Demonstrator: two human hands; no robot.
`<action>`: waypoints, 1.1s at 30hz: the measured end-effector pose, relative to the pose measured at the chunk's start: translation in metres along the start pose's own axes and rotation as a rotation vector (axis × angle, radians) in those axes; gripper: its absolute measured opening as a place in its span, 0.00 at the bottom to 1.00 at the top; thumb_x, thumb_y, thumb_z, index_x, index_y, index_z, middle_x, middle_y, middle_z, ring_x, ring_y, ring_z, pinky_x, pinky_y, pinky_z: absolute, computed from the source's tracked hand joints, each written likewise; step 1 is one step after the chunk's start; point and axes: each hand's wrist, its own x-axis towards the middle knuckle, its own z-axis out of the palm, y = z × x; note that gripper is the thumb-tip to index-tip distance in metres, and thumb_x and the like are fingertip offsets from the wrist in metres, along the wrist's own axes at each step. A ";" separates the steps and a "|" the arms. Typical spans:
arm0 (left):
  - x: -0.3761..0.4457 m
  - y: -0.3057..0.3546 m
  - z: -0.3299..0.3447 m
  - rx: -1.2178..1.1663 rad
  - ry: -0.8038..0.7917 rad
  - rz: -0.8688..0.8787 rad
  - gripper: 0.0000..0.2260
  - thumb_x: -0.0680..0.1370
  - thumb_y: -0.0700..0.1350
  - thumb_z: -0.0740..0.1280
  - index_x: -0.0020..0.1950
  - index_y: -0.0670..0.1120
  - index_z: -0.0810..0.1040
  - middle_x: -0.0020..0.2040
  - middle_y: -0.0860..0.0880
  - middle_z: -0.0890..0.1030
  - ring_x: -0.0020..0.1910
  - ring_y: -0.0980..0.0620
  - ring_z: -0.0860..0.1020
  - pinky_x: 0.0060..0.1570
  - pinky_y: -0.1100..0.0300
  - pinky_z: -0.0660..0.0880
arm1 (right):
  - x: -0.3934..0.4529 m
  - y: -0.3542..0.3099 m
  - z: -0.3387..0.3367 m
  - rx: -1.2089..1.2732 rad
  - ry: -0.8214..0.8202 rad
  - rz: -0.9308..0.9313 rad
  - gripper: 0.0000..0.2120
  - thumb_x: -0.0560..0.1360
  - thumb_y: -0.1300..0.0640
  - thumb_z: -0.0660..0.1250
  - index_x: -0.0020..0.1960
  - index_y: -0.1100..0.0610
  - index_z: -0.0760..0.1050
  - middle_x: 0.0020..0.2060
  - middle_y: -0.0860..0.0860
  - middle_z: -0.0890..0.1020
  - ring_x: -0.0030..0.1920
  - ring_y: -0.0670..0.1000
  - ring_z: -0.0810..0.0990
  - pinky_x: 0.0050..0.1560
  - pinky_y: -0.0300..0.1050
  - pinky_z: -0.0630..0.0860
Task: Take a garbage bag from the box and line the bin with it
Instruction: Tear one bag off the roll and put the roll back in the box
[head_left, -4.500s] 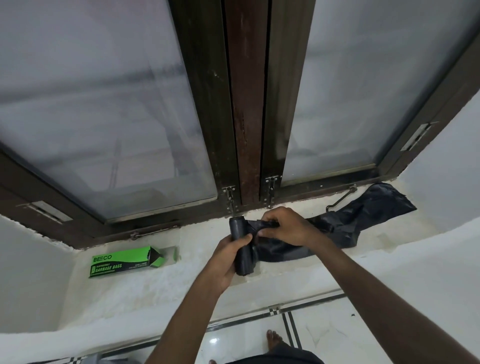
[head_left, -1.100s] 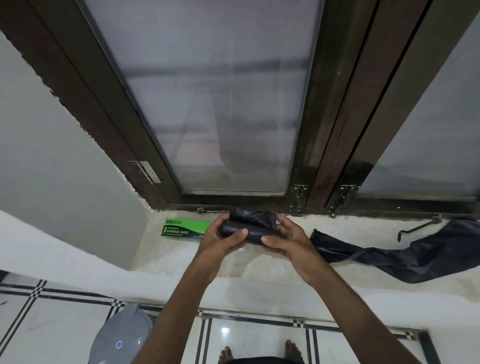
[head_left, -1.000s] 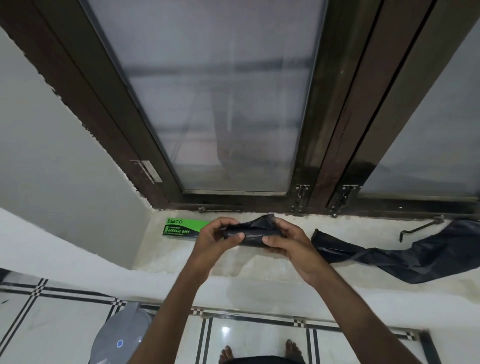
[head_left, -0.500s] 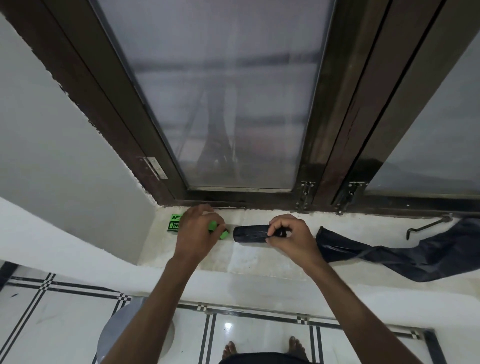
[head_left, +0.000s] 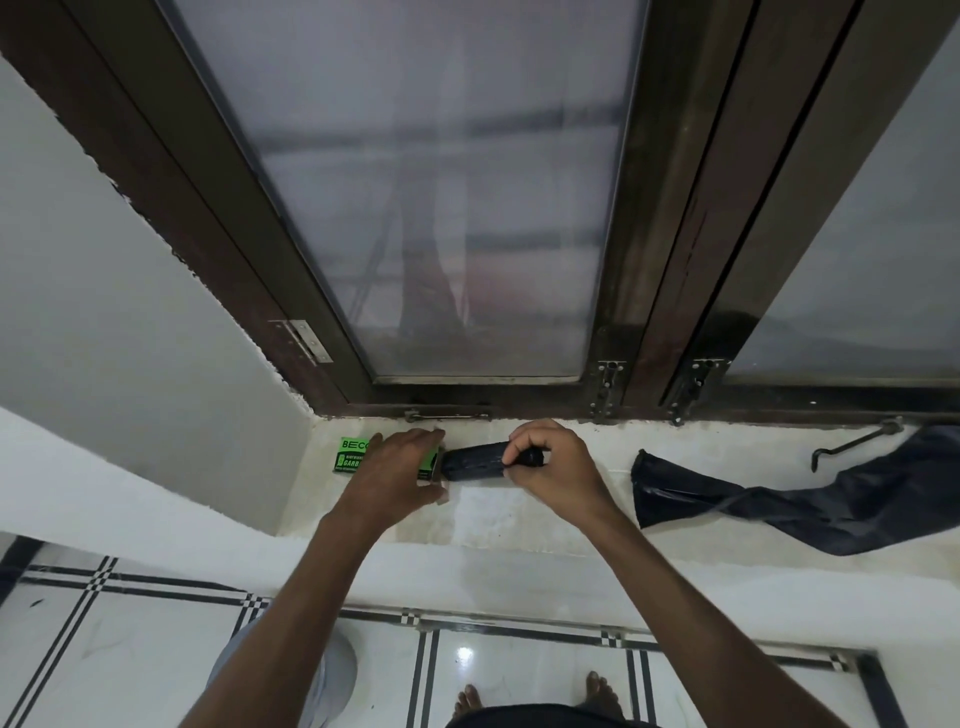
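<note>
Already one bag (head_left: 810, 499) lies torn off and loose toward the sill's (head_left: 519, 519) right end, so the taking looks done. At the left end, against the window frame, the left hand (head_left: 397, 475) rests over the green box (head_left: 350, 457); whether its fingers grip the box cannot be told. Just right of it, the right hand (head_left: 556, 467) pinches the black roll (head_left: 472, 461), its end at the box's open mouth, seemingly going back in. Below the sill, the grey bin (head_left: 337, 670) stands on the floor, mostly hidden by the left arm; lining it is all still to do.

Frosted window (head_left: 441, 208), metal hook (head_left: 852, 444) on sill (head_left: 519, 519).
</note>
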 end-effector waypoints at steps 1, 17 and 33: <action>0.000 0.001 -0.002 0.021 -0.001 0.012 0.37 0.71 0.55 0.76 0.77 0.50 0.66 0.75 0.49 0.72 0.73 0.47 0.70 0.72 0.46 0.64 | 0.000 -0.001 0.005 -0.011 -0.004 -0.004 0.11 0.65 0.68 0.75 0.37 0.52 0.83 0.45 0.45 0.80 0.48 0.43 0.79 0.50 0.28 0.73; -0.005 -0.018 -0.014 0.048 -0.065 0.075 0.38 0.73 0.49 0.76 0.79 0.54 0.62 0.78 0.52 0.66 0.74 0.47 0.67 0.69 0.54 0.68 | 0.003 0.003 0.067 0.136 0.123 0.193 0.15 0.67 0.58 0.78 0.48 0.53 0.73 0.45 0.47 0.80 0.45 0.47 0.79 0.44 0.42 0.79; -0.003 -0.008 0.002 -0.275 0.057 0.044 0.35 0.72 0.45 0.77 0.76 0.53 0.66 0.70 0.53 0.75 0.67 0.51 0.74 0.63 0.56 0.73 | -0.003 0.013 0.065 0.068 -0.120 0.072 0.32 0.66 0.70 0.69 0.63 0.46 0.68 0.60 0.46 0.75 0.59 0.48 0.74 0.52 0.39 0.76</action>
